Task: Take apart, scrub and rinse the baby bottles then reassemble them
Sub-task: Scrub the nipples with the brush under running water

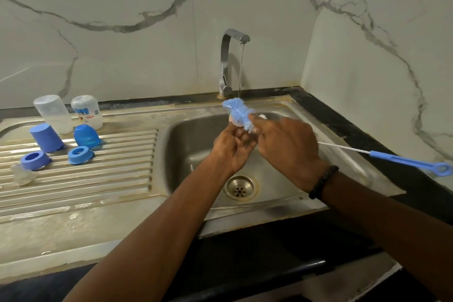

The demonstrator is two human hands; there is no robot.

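Over the steel sink basin (pixel 196 135), a person's left hand (pixel 230 147) curls its fingers around a small clear teat (pixel 236 122), holding it just under a thin stream of water (pixel 241 68) running from the chrome tap (pixel 226 64). The right hand (pixel 285 147), a dark bracelet (pixel 323 181) at its wrist, pinches a blue bottle brush (pixel 239 114) near its bristle head, which presses against the teat; the brush's wire stem and blue loop handle (pixel 411 162) trail out over the basin's right edge. On the ribbed drainboard (pixel 98 179) at the left, 2 clear bottles (pixel 54 113) stand upside down by the back edge, with 2 blue caps (pixel 46 137) just in front, 2 blue collar rings (pixel 81 154) nearer still, and another clear teat (pixel 23 175) by the left edge.
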